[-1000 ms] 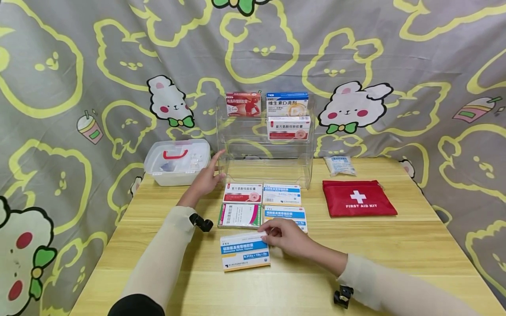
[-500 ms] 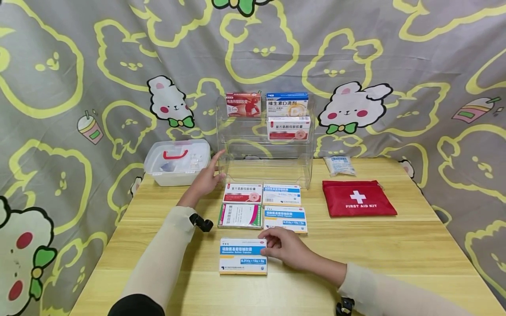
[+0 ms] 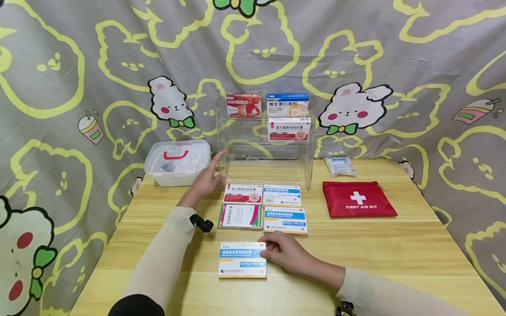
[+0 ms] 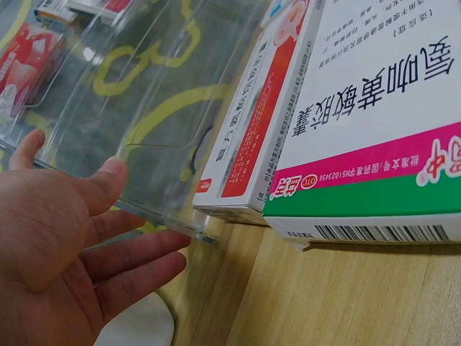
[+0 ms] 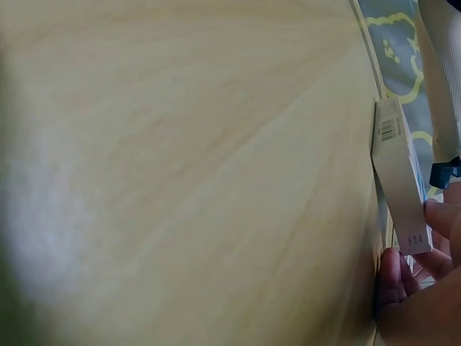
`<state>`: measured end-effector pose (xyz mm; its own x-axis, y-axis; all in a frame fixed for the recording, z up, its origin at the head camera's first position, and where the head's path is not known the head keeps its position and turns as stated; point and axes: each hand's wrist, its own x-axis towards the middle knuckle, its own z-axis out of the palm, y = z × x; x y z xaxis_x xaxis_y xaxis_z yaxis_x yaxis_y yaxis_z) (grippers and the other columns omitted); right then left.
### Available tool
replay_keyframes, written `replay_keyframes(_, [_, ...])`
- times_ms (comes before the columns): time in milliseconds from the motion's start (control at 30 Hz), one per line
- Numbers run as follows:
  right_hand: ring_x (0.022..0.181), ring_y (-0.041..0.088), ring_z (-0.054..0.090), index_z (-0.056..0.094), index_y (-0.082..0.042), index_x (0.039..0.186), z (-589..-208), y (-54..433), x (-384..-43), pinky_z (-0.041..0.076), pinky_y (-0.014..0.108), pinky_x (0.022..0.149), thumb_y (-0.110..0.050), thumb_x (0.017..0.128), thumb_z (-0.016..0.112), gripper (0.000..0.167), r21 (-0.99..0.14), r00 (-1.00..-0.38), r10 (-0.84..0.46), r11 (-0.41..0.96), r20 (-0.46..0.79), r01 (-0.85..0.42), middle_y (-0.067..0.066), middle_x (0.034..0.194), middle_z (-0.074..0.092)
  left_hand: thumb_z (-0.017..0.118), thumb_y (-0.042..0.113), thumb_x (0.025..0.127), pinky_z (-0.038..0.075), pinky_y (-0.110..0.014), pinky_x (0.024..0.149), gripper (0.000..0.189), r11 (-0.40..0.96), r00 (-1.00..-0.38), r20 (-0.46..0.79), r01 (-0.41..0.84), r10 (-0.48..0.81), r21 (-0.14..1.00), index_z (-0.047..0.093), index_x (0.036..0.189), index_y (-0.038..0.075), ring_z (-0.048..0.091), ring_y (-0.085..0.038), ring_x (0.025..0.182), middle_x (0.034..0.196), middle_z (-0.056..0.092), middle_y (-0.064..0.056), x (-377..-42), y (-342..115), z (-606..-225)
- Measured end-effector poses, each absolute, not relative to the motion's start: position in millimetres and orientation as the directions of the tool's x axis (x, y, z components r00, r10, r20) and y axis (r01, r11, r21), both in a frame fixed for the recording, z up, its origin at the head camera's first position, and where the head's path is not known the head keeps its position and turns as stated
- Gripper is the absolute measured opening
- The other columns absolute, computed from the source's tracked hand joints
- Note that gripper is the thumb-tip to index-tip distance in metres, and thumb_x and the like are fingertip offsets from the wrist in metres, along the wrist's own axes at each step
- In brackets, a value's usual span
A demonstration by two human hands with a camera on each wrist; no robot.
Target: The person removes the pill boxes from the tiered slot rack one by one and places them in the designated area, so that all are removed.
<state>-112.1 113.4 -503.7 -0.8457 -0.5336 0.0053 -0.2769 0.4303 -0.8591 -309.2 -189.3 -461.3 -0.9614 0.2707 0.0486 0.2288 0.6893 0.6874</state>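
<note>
My right hand (image 3: 285, 253) pinches the right edge of a blue-and-white medicine box (image 3: 242, 263) near the front of the table. The box's pale narrow side (image 5: 400, 180) shows in the right wrist view, thumb against its face. My left hand (image 3: 205, 182) is at the left side of a clear tiered display rack (image 3: 265, 169), fingers extended beside its edge in the left wrist view. Between rack and held box lie a red-and-white box (image 3: 243, 193), a green-and-magenta box (image 3: 240, 216) and two more blue-and-white boxes, a rear one (image 3: 282, 195) and a front one (image 3: 285, 220).
On the rack stand a red box (image 3: 243, 105), a blue vitamin D box (image 3: 287, 105) and a red-and-white box (image 3: 289, 129). A lidded plastic case (image 3: 178, 162) stands left. At right lie a red first aid pouch (image 3: 359, 199) and a small packet (image 3: 340, 166).
The held box was tilted a second ago and now sits level and square, slightly closer to the front. My right hand came down with it, while my left hand stayed at the rack.
</note>
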Motion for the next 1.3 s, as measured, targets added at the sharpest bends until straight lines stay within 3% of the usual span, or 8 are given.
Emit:
replay_keyframes(233, [0.077, 0.006, 0.054, 0.074, -0.013, 0.12, -506, 113, -110, 0.048, 0.021, 0.067, -0.021, 0.096, 0.076, 0.026, -0.85, -0.849, -0.527, 0.431, 0.037, -0.305, -0.008, 0.088, 0.059, 0.061, 0.013, 0.105, 0.049, -0.037, 0.058, 0.084, 0.689, -0.96, 0.059, 0.239, 0.274, 0.684, 0.008, 0.165, 0.04, 0.069, -0.039, 0.076, 0.141, 0.055, -0.036, -309, -189, -461])
replay_keyframes(400, [0.078, 0.004, 0.054, 0.074, -0.008, 0.12, -507, 112, -108, 0.05, 0.02, 0.069, -0.019, 0.096, 0.076, 0.027, -0.843, -0.846, -0.53, 0.428, 0.058, -0.326, -0.008, 0.09, 0.059, 0.061, 0.013, 0.105, 0.049, -0.037, 0.059, 0.084, 0.7, -0.96, 0.063, 0.243, 0.273, 0.672, 0.009, 0.165, 0.04, 0.066, -0.044, 0.115, 0.14, 0.057, -0.034, -308, -189, -460])
replay_keyframes(467, [0.078, 0.003, 0.054, 0.074, -0.007, 0.12, -506, 112, -107, 0.05, 0.02, 0.07, -0.018, 0.096, 0.076, 0.027, -0.837, -0.846, -0.53, 0.433, 0.062, -0.333, -0.008, 0.09, 0.059, 0.062, 0.014, 0.105, 0.05, -0.037, 0.06, 0.084, 0.702, -0.96, 0.062, 0.242, 0.272, 0.67, 0.009, 0.164, 0.04, 0.062, -0.043, 0.123, 0.139, 0.057, -0.034, -308, -189, -459])
replay_keyframes(700, [0.08, 0.008, 0.055, 0.072, -0.006, 0.124, -502, 114, -106, 0.05, 0.021, 0.07, -0.02, 0.095, 0.078, 0.033, -0.826, -0.844, -0.532, 0.445, 0.067, -0.345, -0.003, 0.093, 0.06, 0.06, 0.012, 0.105, 0.05, -0.036, 0.06, 0.084, 0.69, -0.962, 0.047, 0.228, 0.27, 0.687, 0.008, 0.164, 0.041, 0.07, -0.041, 0.094, 0.143, 0.054, -0.035, -308, -188, -459])
replay_keyframes(900, [0.092, 0.017, 0.058, 0.071, -0.012, 0.129, -494, 114, -99, 0.052, 0.027, 0.079, -0.024, 0.091, 0.081, 0.041, -0.782, -0.835, -0.544, 0.484, 0.082, -0.392, -0.004, 0.111, 0.063, 0.061, 0.012, 0.105, 0.049, -0.037, 0.06, 0.084, 0.687, -0.963, 0.043, 0.221, 0.266, 0.693, 0.008, 0.164, 0.042, 0.069, -0.04, 0.082, 0.142, 0.054, -0.035, -307, -188, -460])
replay_keyframes(1100, [0.117, 0.01, 0.054, 0.073, -0.018, 0.126, -488, 108, -87, 0.049, 0.032, 0.103, -0.029, 0.086, 0.086, 0.043, -0.695, -0.766, -0.63, 0.495, 0.126, -0.521, -0.011, 0.123, 0.061, 0.06, 0.011, 0.105, 0.049, -0.036, 0.059, 0.084, 0.69, -0.959, 0.056, 0.239, 0.276, 0.683, 0.008, 0.165, 0.039, 0.069, -0.04, 0.098, 0.14, 0.056, -0.035, -307, -189, -460])
replay_keyframes(1300, [0.117, 0.009, 0.051, 0.074, -0.019, 0.12, -488, 104, -83, 0.048, 0.029, 0.103, -0.028, 0.084, 0.088, 0.04, -0.638, -0.722, -0.678, 0.497, 0.137, -0.588, -0.01, 0.122, 0.06, 0.061, 0.013, 0.105, 0.051, -0.038, 0.061, 0.084, 0.696, -0.957, 0.071, 0.255, 0.282, 0.672, 0.009, 0.165, 0.039, 0.063, -0.043, 0.122, 0.135, 0.06, -0.034, -309, -190, -461])
